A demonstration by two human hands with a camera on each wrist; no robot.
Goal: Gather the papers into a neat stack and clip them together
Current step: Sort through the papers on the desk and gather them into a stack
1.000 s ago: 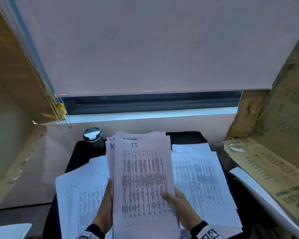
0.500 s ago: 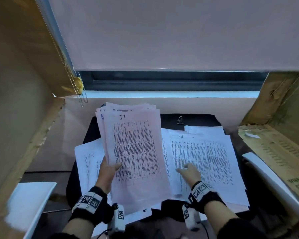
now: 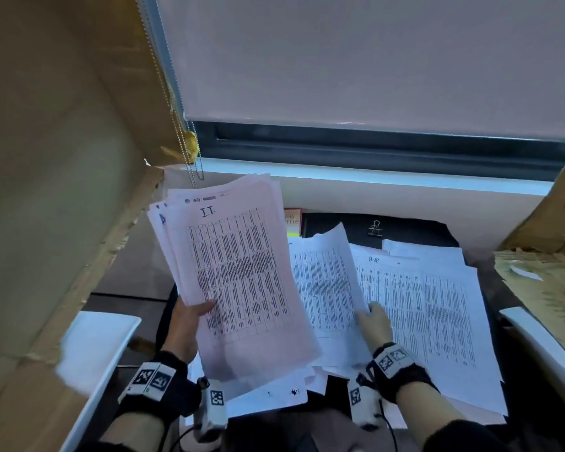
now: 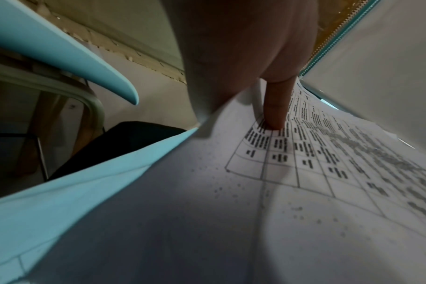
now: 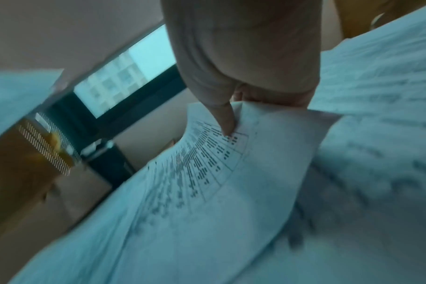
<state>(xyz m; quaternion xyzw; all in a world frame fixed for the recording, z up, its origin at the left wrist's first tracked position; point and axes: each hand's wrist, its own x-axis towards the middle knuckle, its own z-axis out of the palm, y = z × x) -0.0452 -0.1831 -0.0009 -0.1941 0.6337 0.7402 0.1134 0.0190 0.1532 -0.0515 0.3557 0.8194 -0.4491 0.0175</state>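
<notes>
My left hand [image 3: 190,316] grips a loose sheaf of printed sheets [image 3: 238,272] by its left edge and holds it tilted above the dark table; the thumb [image 4: 276,107] presses on the top page, headed "I.T.". My right hand [image 3: 372,321] pinches the right edge of a single printed sheet [image 3: 327,288] and lifts it, curled, off the papers lying flat to the right [image 3: 437,308]. In the right wrist view the thumb [image 5: 225,119] lies on that sheet [image 5: 207,192]. A binder clip [image 3: 375,228] lies at the back of the table, beyond both hands.
More sheets lie under the sheaf near the front edge [image 3: 268,394]. Cardboard panels stand at left [image 3: 46,190] and right [image 3: 542,272]. A blind's bead chain [image 3: 193,164] hangs at the window sill. A small red booklet [image 3: 292,220] sits behind the papers.
My right hand left the sheaf, reached to the papers at right and now lifts one sheet. The left hand keeps the sheaf alone, tilted left. The head view dipped lower.
</notes>
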